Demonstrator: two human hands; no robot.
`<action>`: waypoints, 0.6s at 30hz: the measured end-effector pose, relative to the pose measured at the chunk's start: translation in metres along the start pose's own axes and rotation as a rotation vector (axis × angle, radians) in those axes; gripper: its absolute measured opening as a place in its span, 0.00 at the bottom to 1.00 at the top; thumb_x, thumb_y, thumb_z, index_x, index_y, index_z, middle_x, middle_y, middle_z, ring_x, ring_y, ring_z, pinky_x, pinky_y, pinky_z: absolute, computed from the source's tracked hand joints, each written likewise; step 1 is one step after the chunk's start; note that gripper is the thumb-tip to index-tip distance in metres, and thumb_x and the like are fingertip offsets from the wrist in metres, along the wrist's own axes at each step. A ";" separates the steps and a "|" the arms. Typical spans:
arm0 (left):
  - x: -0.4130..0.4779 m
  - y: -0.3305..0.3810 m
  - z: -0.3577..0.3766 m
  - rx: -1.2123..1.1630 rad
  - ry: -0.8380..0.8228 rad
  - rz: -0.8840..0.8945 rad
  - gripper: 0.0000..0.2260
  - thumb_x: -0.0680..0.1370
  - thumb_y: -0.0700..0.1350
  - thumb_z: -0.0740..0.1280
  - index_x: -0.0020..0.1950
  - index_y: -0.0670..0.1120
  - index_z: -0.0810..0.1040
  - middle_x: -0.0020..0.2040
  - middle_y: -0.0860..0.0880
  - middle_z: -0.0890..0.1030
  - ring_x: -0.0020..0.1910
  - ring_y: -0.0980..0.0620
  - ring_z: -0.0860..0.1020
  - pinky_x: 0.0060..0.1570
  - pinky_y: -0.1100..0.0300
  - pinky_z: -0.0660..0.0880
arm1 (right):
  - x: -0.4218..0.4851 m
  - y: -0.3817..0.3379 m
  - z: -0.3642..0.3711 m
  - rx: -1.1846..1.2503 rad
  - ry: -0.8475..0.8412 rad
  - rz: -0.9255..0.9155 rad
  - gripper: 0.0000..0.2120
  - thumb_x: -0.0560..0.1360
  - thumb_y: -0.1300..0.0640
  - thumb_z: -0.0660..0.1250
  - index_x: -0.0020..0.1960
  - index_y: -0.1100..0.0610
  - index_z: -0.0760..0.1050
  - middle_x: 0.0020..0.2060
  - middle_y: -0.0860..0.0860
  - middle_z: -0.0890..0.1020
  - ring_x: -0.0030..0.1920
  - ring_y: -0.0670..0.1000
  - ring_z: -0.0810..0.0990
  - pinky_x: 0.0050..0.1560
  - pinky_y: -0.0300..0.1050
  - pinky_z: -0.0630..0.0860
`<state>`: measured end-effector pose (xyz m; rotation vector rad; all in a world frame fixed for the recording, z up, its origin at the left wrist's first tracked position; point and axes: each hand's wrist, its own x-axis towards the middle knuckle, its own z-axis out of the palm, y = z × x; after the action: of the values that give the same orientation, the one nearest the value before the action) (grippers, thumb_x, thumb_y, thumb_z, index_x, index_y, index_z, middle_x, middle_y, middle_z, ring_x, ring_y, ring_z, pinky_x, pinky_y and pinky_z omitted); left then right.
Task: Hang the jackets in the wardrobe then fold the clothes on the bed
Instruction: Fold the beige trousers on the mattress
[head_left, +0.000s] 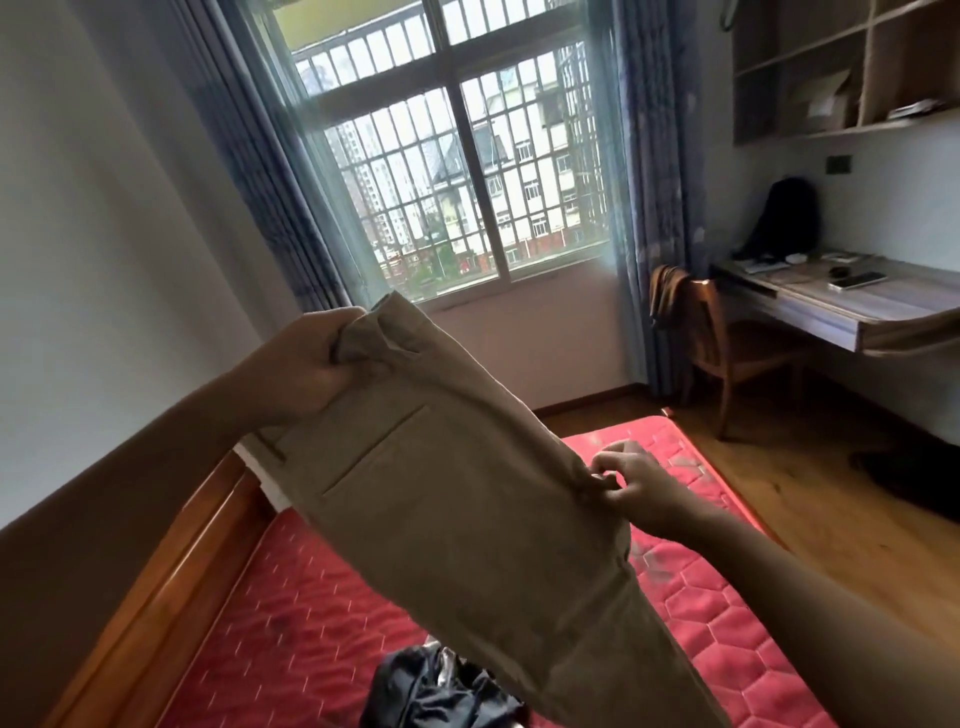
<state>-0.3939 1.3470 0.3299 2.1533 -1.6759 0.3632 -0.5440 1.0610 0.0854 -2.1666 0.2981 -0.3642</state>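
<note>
Khaki trousers (467, 519) hang in the air above the bed (701, 623), held up by both hands with the back pocket facing the camera and the legs trailing down toward the bottom of the view. The left hand (306, 364) grips the bunched waistband at the upper end, fingers curled tight round the cloth. The right hand (639, 483) pinches the side edge lower down between thumb and fingers (605, 462), the rest of that hand loosely bent.

Judging by this, the work is in its folding part: the trousers are lifted and being squared up, not yet laid flat or folded. No folded pile shows on the red quilted mattress. A crumpled dark garment (441, 691) lies on the bed just under the trousers and looks unfolded, so at least that piece is left. The wardrobe is out of view, so whether the jackets are hung cannot be told.

Further out, a brown garment (667, 296) is draped over the back of a wooden chair (727, 353); whether it is a jacket is unclear. The chair stands at a tabletop (883, 306) carrying a phone (857, 280), beside the barred window (457, 182).
</note>
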 end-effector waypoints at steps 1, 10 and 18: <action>0.003 0.005 0.004 -0.005 -0.009 0.013 0.14 0.78 0.39 0.70 0.44 0.59 0.75 0.39 0.56 0.80 0.43 0.63 0.78 0.41 0.74 0.73 | -0.001 -0.006 -0.003 -0.048 -0.050 0.011 0.08 0.74 0.61 0.73 0.45 0.49 0.78 0.57 0.53 0.74 0.61 0.52 0.73 0.58 0.42 0.71; 0.021 0.022 0.021 -0.079 -0.185 0.068 0.07 0.75 0.58 0.68 0.45 0.56 0.76 0.40 0.56 0.79 0.39 0.53 0.78 0.40 0.65 0.73 | 0.014 -0.134 -0.013 0.302 -0.107 -0.401 0.08 0.70 0.61 0.71 0.49 0.59 0.82 0.42 0.51 0.84 0.43 0.43 0.80 0.46 0.46 0.81; 0.010 0.008 -0.011 0.030 -0.141 -0.013 0.09 0.78 0.40 0.70 0.43 0.52 0.76 0.39 0.53 0.79 0.39 0.57 0.77 0.39 0.68 0.71 | 0.003 -0.011 0.046 -0.058 -0.376 -0.021 0.13 0.72 0.69 0.63 0.40 0.55 0.83 0.41 0.49 0.84 0.43 0.49 0.83 0.48 0.53 0.83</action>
<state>-0.3985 1.3416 0.3447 2.2579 -1.7401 0.2386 -0.5235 1.1008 0.0693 -2.2430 0.0745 0.0440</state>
